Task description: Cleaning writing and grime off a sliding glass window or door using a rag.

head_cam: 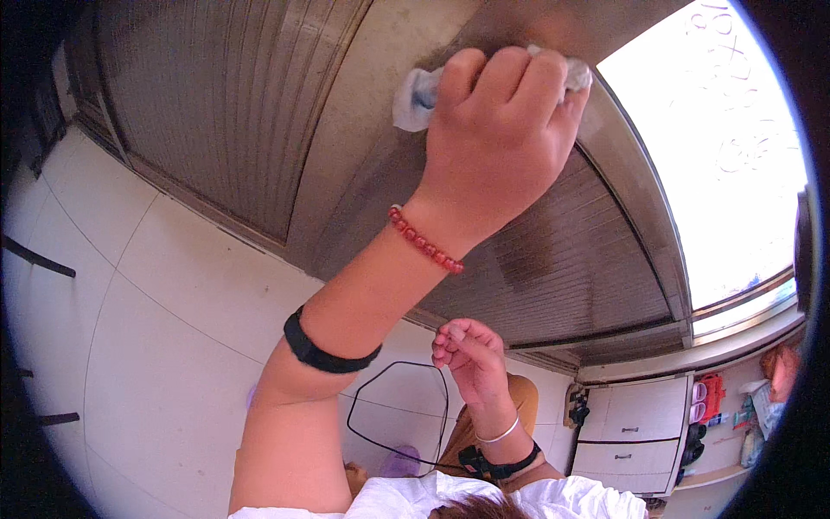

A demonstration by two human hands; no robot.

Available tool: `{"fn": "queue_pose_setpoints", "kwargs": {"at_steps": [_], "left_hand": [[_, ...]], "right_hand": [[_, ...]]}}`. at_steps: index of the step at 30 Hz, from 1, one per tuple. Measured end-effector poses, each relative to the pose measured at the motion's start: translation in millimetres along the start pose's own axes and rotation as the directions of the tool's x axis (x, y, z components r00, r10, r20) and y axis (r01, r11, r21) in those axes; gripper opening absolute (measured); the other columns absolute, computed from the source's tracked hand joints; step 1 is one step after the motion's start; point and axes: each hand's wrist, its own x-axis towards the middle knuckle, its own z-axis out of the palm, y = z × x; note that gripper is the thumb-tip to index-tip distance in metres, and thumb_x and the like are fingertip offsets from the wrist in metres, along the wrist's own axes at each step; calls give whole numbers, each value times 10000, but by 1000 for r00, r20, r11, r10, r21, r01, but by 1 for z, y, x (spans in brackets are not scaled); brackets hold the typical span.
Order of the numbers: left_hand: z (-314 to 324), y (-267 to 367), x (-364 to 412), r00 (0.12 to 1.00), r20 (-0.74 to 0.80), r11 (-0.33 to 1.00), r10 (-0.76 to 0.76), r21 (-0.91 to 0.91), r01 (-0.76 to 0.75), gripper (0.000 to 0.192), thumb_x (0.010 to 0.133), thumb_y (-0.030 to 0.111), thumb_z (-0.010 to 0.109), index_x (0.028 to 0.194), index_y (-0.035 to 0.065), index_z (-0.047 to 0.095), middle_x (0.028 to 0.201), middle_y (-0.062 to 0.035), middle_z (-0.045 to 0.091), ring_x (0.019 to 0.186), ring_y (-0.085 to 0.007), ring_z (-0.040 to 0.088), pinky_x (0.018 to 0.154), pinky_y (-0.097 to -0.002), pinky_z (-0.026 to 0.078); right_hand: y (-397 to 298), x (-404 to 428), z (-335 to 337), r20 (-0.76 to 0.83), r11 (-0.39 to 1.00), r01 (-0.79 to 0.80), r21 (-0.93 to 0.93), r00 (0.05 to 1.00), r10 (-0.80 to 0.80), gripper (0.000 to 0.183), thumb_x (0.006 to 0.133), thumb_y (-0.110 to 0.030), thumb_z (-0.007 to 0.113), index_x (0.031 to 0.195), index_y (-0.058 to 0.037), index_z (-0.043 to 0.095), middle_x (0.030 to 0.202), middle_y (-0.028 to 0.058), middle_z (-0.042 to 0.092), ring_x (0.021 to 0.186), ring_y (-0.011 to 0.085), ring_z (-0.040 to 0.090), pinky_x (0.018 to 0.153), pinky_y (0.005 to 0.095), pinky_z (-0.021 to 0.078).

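My left hand (502, 130) presses a crumpled white cloth (415, 104) against the brown frame (382, 58) between ribbed panels. The cloth shows a bluish patch and sticks out on both sides of the fist. A red bead bracelet circles that wrist, with a black band farther up the forearm. Lower down, close to my body, my right hand (470, 357) hangs with its fingers curled in and the thumb against them; nothing shows in it. Its wrist wears a white bangle and a black strap. Behind it is my bent knee (522, 396) in brown trousers.
A bright window pane (726, 149) with handwritten marks stands at the upper right. A black cord (350, 415) loops over the tiled floor (181, 324) near a purple slipper (401, 460). Drawers (632, 415) and a cluttered shelf (716, 477) stand at the right.
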Motion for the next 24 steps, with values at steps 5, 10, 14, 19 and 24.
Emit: {"fn": "queue_pose_setpoints", "kwargs": {"at_steps": [5,10,14,19,24], "left_hand": [[-14,-3,-32,995,89,999,-35,-32,38,103,839,225,720,916,156,718,987,2,591,865,-179,582,823,-364,365],[-22,-11,-45,989,148,995,16,98,-31,233,846,194,696,1077,186,722,975,7,573,896,-175,579,835,-358,363],[-17,-6,-19,991,132,995,-14,96,2,206,873,183,656,1062,206,735,973,14,573,896,-174,568,847,-367,358],[-12,-4,-5,994,112,993,7,114,-20,231,874,173,643,1082,216,734,962,19,570,879,-174,563,852,-377,353],[-30,-10,-27,978,209,985,-4,169,-32,239,860,161,649,1073,218,741,964,5,569,879,-187,567,850,-387,358]], "right_hand": [[-2,1,5,4,1000,-14,-5,1000,14,166,931,-141,622,989,14,644,906,99,668,754,169,626,651,299,514],[9,6,4,64,999,-49,24,997,47,162,933,-132,616,996,15,643,908,96,669,753,166,625,657,297,514],[7,7,3,76,998,-52,24,996,50,158,935,-130,614,997,12,644,914,95,672,760,166,630,657,299,515],[1,8,4,22,1000,-24,13,999,24,153,931,-132,605,965,14,635,886,123,668,722,196,641,637,312,523],[1,6,-1,28,1000,-9,25,1000,8,157,932,-133,610,977,14,641,894,106,670,743,180,636,649,302,515]]}}
